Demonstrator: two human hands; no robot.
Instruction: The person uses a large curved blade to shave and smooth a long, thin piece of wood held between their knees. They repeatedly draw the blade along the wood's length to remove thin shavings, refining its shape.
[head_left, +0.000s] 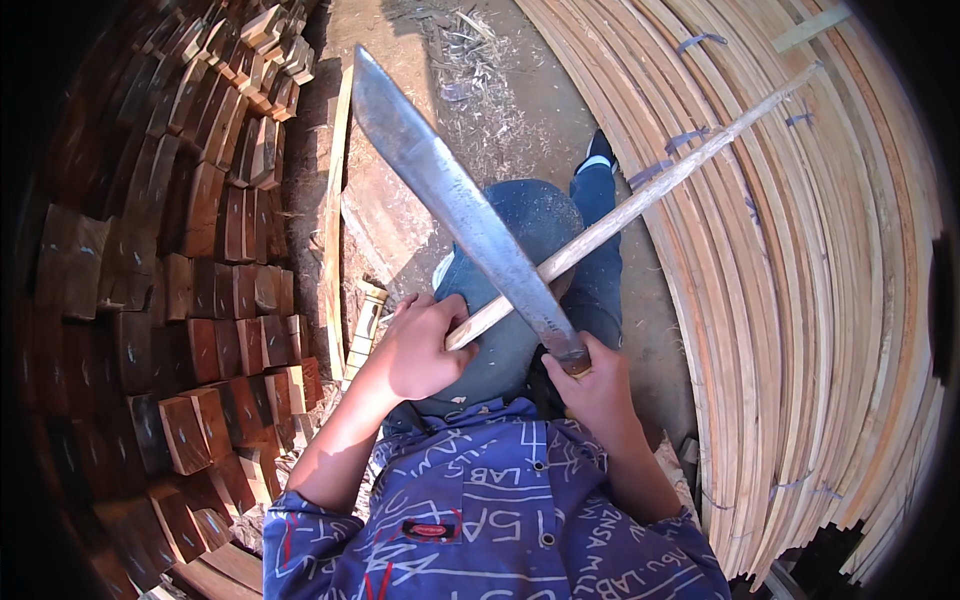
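Observation:
My left hand (pixel 425 345) is closed round the near end of a long, pale wooden stick (pixel 630 208), which slants away to the far right over my lap. In my right hand (pixel 597 385) is the handle of a machete (pixel 450 190), gripped close to the blade's base. The broad grey blade points up and to the left and crosses above the stick, not far from my left hand. Whether the blade touches the stick I cannot tell. Most of the machete's handle is hidden by my fingers.
Stacked timber blocks (pixel 205 345) rise along the left side. Bundles of long, thin wooden strips (pixel 770 300), bound with bluish ties, fill the right. A narrow plank (pixel 336 220) lies beside the left stack. Wood shavings (pixel 480 75) litter the ground ahead.

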